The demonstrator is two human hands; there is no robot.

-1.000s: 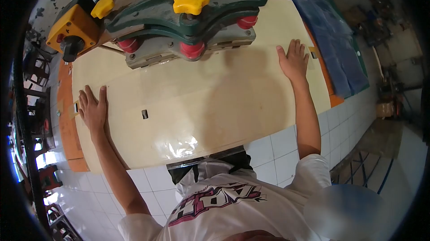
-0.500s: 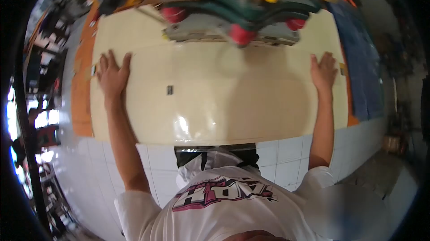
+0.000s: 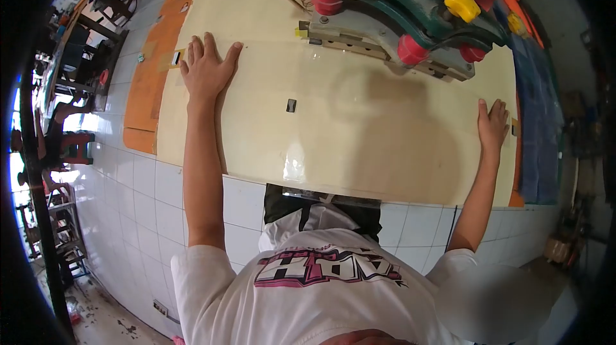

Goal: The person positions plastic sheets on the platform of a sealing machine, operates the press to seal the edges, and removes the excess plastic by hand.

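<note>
A wide cream-coloured sheet [image 3: 256,146] with a glossy surface lies flat in front of me. My left hand [image 3: 208,69] rests palm down near its left edge, fingers spread. On the right edge lies my right hand [image 3: 493,125], also flat with its fingers apart. Neither hand holds anything. A small dark rectangular piece [image 3: 291,105] sits on the sheet between my arms. Over the far part of the sheet stands a green and grey machine head [image 3: 385,30] with red knobs and a yellow star-shaped knob [image 3: 461,3].
Orange board [image 3: 141,101] shows beyond the sheet's left edge. Blue material [image 3: 539,120] hangs or lies along the right side. White floor tiles [image 3: 122,197] surround the work surface. A red stool [image 3: 78,148] and dark furniture stand at the far left.
My view has turned, so the sheet, machine and hands appear shifted rightward and tilted. Both hands remain flat near the sheet's edges.
</note>
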